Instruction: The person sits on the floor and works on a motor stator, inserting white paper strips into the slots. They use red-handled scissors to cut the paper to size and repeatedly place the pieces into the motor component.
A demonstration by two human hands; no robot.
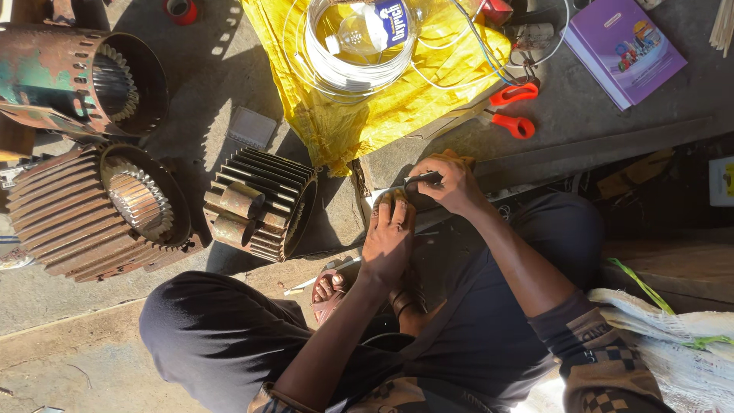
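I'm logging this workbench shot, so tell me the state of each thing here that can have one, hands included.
Left hand: flat, pressing down on the workpiece.
Right hand: fingers closed around a dark tool.
Orange-handled scissors: lying on the floor, untouched.
Wire coil: wound up, on the yellow sack.
Finned motor housing: lying on its side, hollow.
Purple book: closed.

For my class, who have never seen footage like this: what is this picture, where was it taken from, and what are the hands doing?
It is one view from a camera worn on a person's head, looking down at a seated lap and the floor. The left hand presses flat on a small dark piece. The right hand grips a thin dark tool against it. Nearby lie three finned metal motor housings, a yellow sheet bearing a coil of white wire, orange-handled scissors and a purple book.
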